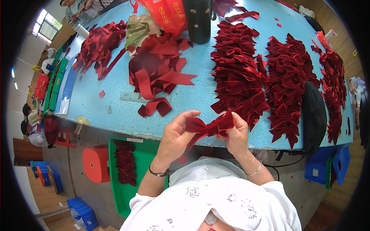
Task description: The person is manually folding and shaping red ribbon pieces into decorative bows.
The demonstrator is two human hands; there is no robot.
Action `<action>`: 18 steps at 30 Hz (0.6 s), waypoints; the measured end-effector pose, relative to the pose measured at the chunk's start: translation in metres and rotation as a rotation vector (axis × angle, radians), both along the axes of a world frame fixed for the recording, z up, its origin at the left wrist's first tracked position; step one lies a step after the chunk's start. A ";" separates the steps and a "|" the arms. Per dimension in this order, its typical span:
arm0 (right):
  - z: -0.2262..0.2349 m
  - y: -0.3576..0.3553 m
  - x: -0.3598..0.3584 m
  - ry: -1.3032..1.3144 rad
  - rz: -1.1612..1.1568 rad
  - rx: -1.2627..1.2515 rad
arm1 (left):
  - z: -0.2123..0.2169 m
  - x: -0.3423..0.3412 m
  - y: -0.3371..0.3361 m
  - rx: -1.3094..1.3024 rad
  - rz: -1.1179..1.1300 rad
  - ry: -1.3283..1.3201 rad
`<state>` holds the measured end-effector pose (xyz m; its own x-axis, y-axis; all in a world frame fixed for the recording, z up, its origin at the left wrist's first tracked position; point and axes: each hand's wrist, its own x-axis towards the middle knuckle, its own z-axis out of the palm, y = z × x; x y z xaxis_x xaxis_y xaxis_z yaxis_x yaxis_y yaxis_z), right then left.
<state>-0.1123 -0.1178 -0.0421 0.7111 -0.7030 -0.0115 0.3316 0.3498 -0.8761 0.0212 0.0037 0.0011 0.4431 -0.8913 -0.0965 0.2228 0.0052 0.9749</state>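
Note:
A dark red velvet bow [211, 128] is stretched between my two hands, just over the table's near edge. My left hand [178, 133] grips its left loop, thumb and fingers pinched on the fabric. Round the right loop close the fingers of my right hand [236, 134]. The knot in the middle sits free between them, with a tail hanging below on the left. Straight ahead lies a heap of loose red ribbon strips [156, 69], one curled piece [156, 107] nearest my left hand. Beyond my right hand runs a thick row of finished bows [237, 69].
More bow rows [285, 84] lie to the right, beside a black bag [314, 115]. A dark bottle [197, 21] and red bag [165, 15] stand at the back. Below the blue table [104, 111] are a green crate [121, 196] and red stool [95, 164]. Other people [36, 129] are at left.

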 end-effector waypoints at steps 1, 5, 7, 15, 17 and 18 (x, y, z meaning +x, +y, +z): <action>-0.001 -0.002 -0.002 0.002 0.002 0.001 | 0.001 0.001 0.000 0.001 0.002 0.002; -0.004 -0.012 -0.012 0.020 0.160 -0.080 | 0.003 0.004 0.001 0.036 -0.014 0.092; -0.001 -0.015 -0.018 -0.019 0.239 -0.059 | 0.001 0.005 0.001 0.030 -0.049 0.119; 0.007 -0.015 -0.025 0.010 0.421 0.138 | -0.002 0.010 0.003 0.034 -0.067 0.216; 0.007 -0.014 -0.024 0.012 0.440 0.150 | -0.003 0.011 0.004 0.033 -0.061 0.206; 0.004 -0.014 -0.023 0.006 0.428 0.130 | -0.002 0.011 0.004 0.040 -0.065 0.228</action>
